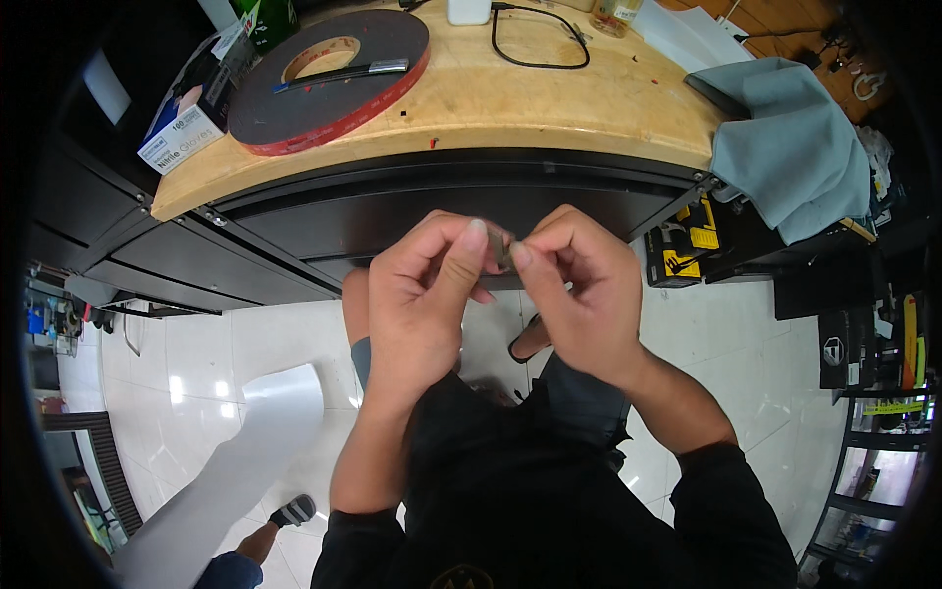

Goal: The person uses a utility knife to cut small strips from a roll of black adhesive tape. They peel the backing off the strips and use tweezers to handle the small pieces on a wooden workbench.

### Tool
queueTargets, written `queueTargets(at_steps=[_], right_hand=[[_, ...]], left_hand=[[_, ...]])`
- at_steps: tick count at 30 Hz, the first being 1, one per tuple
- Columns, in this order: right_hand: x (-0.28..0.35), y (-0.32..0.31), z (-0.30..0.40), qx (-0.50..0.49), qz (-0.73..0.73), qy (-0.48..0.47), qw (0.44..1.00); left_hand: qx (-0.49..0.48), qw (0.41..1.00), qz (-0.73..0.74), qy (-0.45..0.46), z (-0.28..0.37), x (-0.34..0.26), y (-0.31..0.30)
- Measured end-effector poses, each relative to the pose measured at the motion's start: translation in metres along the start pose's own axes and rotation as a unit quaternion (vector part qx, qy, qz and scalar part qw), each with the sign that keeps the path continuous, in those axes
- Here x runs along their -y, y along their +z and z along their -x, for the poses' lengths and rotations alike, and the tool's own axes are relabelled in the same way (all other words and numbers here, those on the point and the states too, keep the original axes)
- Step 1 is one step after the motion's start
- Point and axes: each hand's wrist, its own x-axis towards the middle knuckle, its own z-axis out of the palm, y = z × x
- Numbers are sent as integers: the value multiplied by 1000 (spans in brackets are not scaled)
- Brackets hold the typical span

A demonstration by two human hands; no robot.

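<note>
Held up in front of the bench's black drawers, my left hand pinches a small flat grey-brown piece between thumb and fingers. My right hand grips the right edge of the same piece with thumb and index fingertip. What the piece is cannot be told, since fingers cover much of it. Beyond the hands, a large roll of grey foam tape with red liner lies on the wooden bench top. A slim black-and-silver pen-like tool rests across the roll.
At the bench's left stands a nitrile glove box. A black cable runs from a white adapter. Grey-blue cloth drapes over the right corner, above a yellow-and-black power tool. Another person's sandalled foot is near a white sheet.
</note>
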Motion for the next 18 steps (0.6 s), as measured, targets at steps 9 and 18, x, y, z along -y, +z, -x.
queueTargets(at_steps=[9,18], right_hand=[[15,-3,-58,-19,-44,82,995],[9,6,-95,-3,-81,103,991]], left_hand=[[-129,883,-342,293,-34,-14,-1],[-78,852,-414,311,-69,-29,-5]])
